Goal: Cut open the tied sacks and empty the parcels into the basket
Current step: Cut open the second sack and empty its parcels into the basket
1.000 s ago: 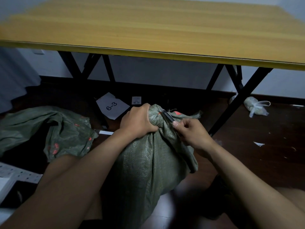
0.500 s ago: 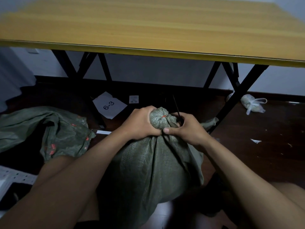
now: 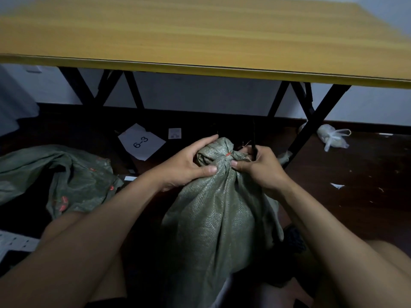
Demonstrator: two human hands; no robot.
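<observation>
The cutter now points upward, off the sack on the floor; the left hand cups its neck, right hand grasps cutter and neck, so the red tie seems uncut.

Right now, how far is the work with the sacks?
Done, it seems: one green sack lies limp on the floor at the left. In hand: the left hand grips the bunched neck of the full sack, whose red tie is still on, while the right hand holds a dark cutter beside it. Left: cutting the tie and emptying it; no basket is clearly visible.
</observation>
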